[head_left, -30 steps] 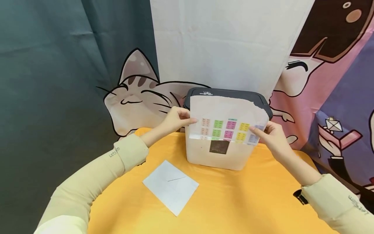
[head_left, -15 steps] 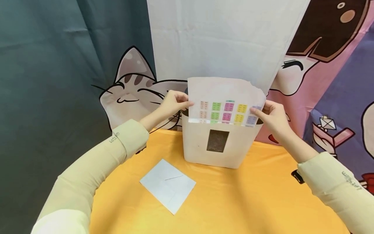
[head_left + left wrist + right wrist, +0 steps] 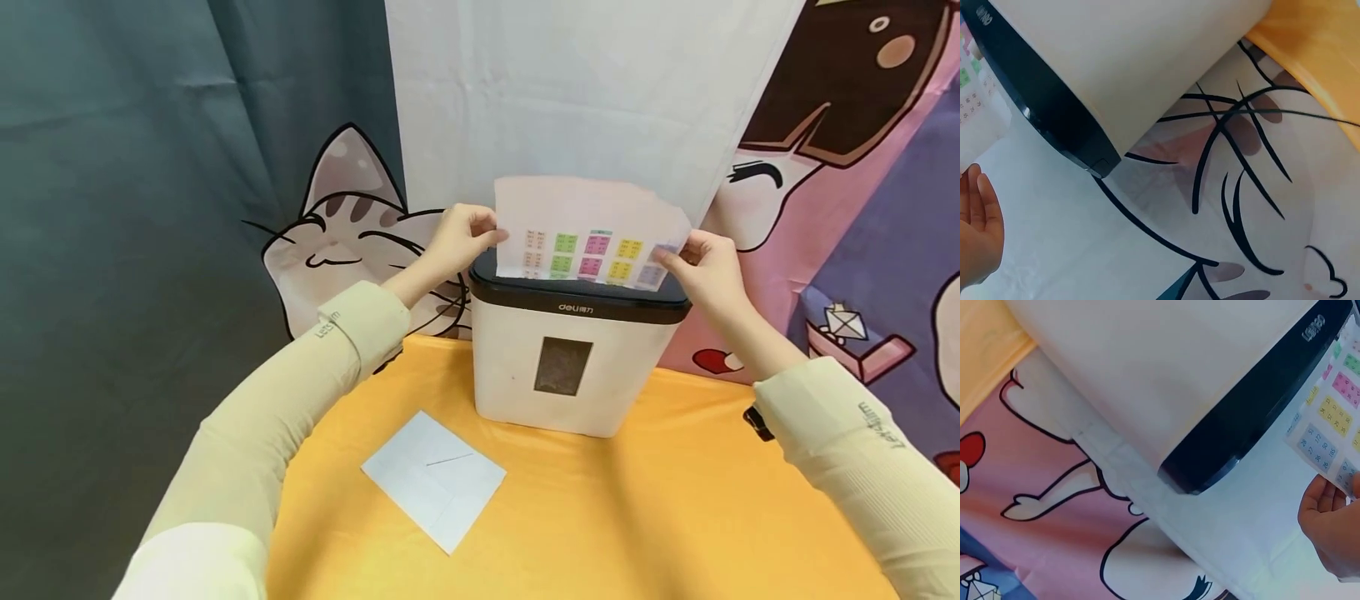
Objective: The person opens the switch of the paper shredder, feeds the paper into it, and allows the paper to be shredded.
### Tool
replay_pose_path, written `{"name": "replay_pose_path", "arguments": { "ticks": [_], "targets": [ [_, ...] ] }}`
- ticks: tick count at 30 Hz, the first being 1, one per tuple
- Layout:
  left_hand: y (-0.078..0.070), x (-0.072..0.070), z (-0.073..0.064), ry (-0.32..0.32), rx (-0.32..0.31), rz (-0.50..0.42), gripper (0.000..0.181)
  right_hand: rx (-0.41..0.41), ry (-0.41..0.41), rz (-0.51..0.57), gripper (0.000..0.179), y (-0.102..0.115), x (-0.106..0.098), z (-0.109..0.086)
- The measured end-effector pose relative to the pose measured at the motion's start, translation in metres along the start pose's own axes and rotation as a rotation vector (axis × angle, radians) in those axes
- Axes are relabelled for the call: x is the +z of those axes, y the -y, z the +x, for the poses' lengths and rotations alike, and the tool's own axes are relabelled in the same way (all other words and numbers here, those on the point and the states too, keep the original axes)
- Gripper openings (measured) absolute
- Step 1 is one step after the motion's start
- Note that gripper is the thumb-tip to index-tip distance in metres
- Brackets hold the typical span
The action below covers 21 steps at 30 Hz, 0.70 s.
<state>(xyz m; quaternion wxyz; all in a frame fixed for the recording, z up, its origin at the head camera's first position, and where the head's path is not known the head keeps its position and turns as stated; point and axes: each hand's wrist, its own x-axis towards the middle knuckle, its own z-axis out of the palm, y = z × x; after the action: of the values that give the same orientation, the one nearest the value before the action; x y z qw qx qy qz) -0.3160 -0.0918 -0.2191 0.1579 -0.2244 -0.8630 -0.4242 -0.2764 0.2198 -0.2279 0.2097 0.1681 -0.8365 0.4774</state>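
Observation:
A sheet of paper (image 3: 585, 208) with a torn-looking upper right edge and coloured number blocks stands upright between my hands. My left hand (image 3: 461, 240) pinches its left edge, and my right hand (image 3: 708, 271) pinches the right edge. Below and behind the sheet is a white paper shredder (image 3: 502, 358) with a black top and a dark window in front. The sheet's lower edge hangs over the shredder's top; whether it touches the slot I cannot tell. Both wrist views show the shredder's black rim (image 3: 1041, 106) apart from the hands.
A white folded sheet (image 3: 435, 483) lies flat on the yellow tablecloth (image 3: 570, 517), left of and in front of the shredder. A printed cartoon curtain (image 3: 600, 100) hangs close behind the table.
Both hands have raised the paper from in front of the shredder to above its top. The shredder's black front rim has come into sight below the sheet.

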Motion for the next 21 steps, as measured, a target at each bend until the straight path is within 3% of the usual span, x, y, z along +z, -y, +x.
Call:
{"name": "replay_pose_path", "arguments": {
  "ticks": [11, 21],
  "targets": [
    [0.005, 0.017, 0.019, -0.112, -0.049, -0.029, 0.016, -0.019, -0.082, -0.049, 0.026, -0.010, 0.002, 0.013],
    [0.016, 0.030, 0.021, -0.147, -0.072, -0.051, 0.018, 0.000, -0.084, -0.098, 0.026, -0.022, 0.005, 0.013]
  ]
}}
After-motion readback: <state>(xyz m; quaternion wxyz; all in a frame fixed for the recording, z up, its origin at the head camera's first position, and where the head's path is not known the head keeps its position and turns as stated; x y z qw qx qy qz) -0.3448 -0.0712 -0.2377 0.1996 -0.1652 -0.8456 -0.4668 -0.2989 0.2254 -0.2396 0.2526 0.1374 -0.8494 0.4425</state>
